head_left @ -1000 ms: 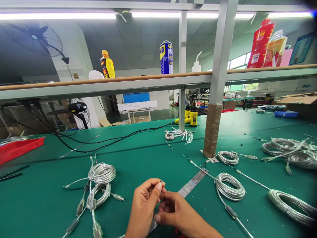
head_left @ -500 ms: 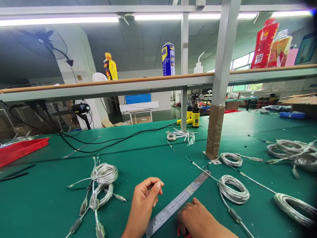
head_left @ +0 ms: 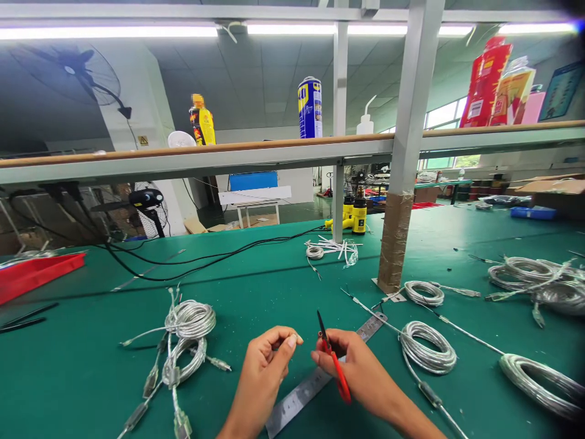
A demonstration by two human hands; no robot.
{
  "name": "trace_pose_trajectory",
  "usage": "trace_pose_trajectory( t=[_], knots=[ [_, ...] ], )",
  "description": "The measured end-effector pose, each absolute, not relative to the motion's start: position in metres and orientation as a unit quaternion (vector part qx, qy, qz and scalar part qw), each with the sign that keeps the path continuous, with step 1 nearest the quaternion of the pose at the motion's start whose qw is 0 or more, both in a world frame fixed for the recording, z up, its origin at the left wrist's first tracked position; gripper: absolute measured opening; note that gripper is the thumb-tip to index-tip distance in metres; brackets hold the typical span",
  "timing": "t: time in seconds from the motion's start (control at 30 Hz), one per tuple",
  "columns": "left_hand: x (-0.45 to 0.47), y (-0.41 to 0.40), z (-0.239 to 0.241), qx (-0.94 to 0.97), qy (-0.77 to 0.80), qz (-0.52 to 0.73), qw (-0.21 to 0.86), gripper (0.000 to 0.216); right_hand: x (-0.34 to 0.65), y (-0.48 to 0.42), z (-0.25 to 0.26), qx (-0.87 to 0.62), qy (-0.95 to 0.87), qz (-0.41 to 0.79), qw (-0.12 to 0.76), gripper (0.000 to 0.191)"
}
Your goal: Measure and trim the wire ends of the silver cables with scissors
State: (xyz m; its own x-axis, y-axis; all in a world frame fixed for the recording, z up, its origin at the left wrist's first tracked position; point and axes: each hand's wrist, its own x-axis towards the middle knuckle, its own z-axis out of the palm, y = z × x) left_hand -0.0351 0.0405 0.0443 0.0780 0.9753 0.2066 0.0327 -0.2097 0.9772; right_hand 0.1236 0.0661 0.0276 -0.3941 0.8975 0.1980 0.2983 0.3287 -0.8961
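Observation:
My left hand point(head_left: 267, 366) hovers over the green table point(head_left: 256, 286) with thumb and forefinger pinched on a small cable end point(head_left: 297, 336) too small to name closely. My right hand point(head_left: 361, 369) grips red-handled scissors point(head_left: 333, 360), blades pointing up and toward the left hand. A steel ruler point(head_left: 315, 381) lies on the table under both hands, running diagonally to the upper right.
Coiled silver cables lie left point(head_left: 187, 332) and right point(head_left: 427, 344), with more at far right point(head_left: 539, 280). A taped post point(head_left: 395, 238) stands ahead. Black cords point(head_left: 205, 259), a red tray point(head_left: 36, 274), a yellow tool point(head_left: 351, 219) and a shelf with a spray can point(head_left: 309, 107) lie beyond.
My right hand left the left hand, dropped to the table's near edge, then came up holding the red scissors. The left hand kept its pinch.

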Motion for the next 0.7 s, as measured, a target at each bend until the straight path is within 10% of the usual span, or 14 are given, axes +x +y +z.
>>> trace_pose_trajectory(
  t=[0.7],
  knots=[
    [-0.035,0.038,0.045,0.597,0.43,0.528,0.425,0.02,0.116,0.051,0.032,-0.521,-0.789,0.158,0.286,0.037]
  ],
)
